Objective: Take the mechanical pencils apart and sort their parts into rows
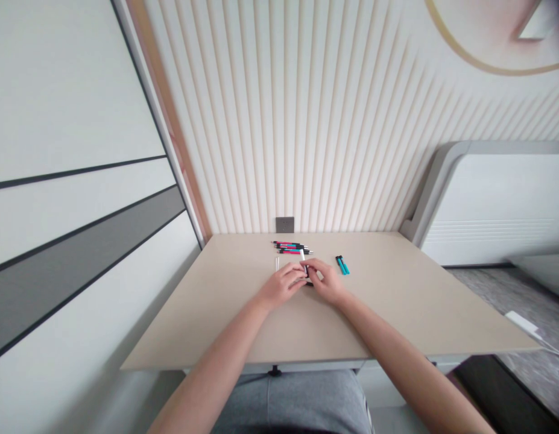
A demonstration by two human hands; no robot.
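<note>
My left hand (286, 284) and my right hand (324, 281) meet over the middle of the table, fingers curled inward around a small dark piece (307, 271). Its kind is hard to make out because the fingertips cover most of it. Just beyond them a short white stick-like thing (302, 255) points away from me; I cannot tell whether it is held. A black piece (309, 284) shows under my right fingers. To the left of the hands lie two thin white sticks (277, 263).
Several red, blue and black pens (290, 247) lie in a group toward the back of the table (216, 307). Two teal barrels with black ends (342, 265) rest to the right. A dark socket (285, 225) sits on the ribbed wall; a white cabinet (80, 241) stands left.
</note>
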